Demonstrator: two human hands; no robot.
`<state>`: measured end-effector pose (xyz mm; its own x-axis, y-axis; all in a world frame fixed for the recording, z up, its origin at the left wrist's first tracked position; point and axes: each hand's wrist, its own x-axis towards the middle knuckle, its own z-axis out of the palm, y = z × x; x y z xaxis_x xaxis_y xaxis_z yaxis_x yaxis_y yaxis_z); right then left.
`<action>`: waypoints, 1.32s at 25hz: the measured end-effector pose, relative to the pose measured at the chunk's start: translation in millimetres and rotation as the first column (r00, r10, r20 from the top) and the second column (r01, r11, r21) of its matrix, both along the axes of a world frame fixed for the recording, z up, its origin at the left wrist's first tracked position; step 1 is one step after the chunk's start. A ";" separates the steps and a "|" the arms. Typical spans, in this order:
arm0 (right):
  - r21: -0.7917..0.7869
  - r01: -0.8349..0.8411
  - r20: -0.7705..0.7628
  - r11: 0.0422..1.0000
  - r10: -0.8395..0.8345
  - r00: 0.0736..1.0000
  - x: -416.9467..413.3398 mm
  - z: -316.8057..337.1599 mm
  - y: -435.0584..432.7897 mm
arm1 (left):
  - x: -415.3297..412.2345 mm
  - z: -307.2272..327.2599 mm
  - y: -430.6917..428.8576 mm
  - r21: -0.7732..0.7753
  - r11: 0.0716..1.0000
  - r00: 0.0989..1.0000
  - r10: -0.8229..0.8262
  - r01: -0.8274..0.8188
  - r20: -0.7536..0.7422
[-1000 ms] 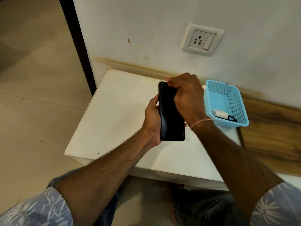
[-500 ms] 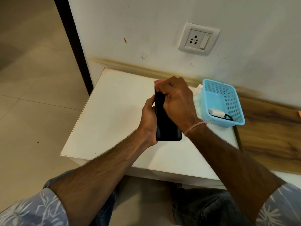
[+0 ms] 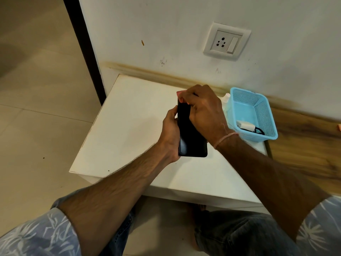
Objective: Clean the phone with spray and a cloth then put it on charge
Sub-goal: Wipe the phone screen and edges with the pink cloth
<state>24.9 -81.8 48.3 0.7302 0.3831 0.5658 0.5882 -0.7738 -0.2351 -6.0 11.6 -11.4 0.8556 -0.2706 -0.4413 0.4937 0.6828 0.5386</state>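
In the head view, your left hand point(image 3: 170, 126) gripped the phone point(image 3: 190, 139) from the left above the table point(image 3: 129, 117), and your right hand point(image 3: 203, 111) pinched a pink cloth point(image 3: 180, 93) against its far end. With only 1 hand holding, hard rubbing could have levered the phone loose onto the table.

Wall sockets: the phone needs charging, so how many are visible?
1: a white plastic socket plate with switch, on the wall above the white table. Others may lie off-frame.
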 end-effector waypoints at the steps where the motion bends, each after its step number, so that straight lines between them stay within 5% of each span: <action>1: -0.003 0.012 0.002 1.000 -0.012 1.000 -1.2 -0.6 1.3 | -0.4 0.2 0.8 0.005 1.000 1.000 -0.007 0.007 0.007; 5: -0.143 -0.088 -0.007 0.986 0.088 0.996 -20.9 -11.3 -3.9 | -0.3 -1.6 6.4 0.029 0.999 0.999 -0.041 0.041 -0.001; 9: -0.071 -0.010 0.016 0.997 0.011 1.000 -1.4 -0.6 -1.1 | 2.0 -1.0 1.4 0.012 1.000 1.000 -0.021 0.021 -0.003; 14: -0.172 -0.171 0.039 0.970 0.180 0.983 -20.5 -11.6 -8.2 | 2.8 -1.8 11.1 -0.012 0.998 0.997 -0.069 0.069 0.019; 20: -0.164 -0.163 0.007 0.973 0.167 0.986 5.0 -1.9 -11.8 | 2.0 4.0 11.4 -0.097 0.988 0.992 -0.118 0.122 0.047; 23: -0.282 -0.382 -0.036 0.880 0.388 0.921 10.7 8.0 -29.0 | 0.1 6.1 13.8 -0.081 0.982 0.985 -0.168 0.171 0.050; 27: -0.307 -0.412 -0.071 0.858 0.411 0.909 30.9 27.6 -31.0 | 2.2 9.7 18.0 -0.091 0.971 0.971 -0.212 0.222 0.107; 31: -0.477 -0.583 -0.174 0.658 0.579 0.796 15.0 22.3 -38.7 | 0.7 7.7 18.9 -0.085 0.969 0.971 -0.228 0.233 0.070; 33: -0.497 -0.564 -0.177 0.660 0.559 0.810 26.9 34.3 -42.0 | 1.5 7.4 17.0 -0.079 0.969 0.970 -0.229 0.235 0.083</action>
<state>51.7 -123.8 82.6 0.2848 0.9449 0.1613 0.9505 -0.3002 0.0806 -4.5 28.6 -4.1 0.7938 -0.5004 -0.3457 0.6058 0.6003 0.5222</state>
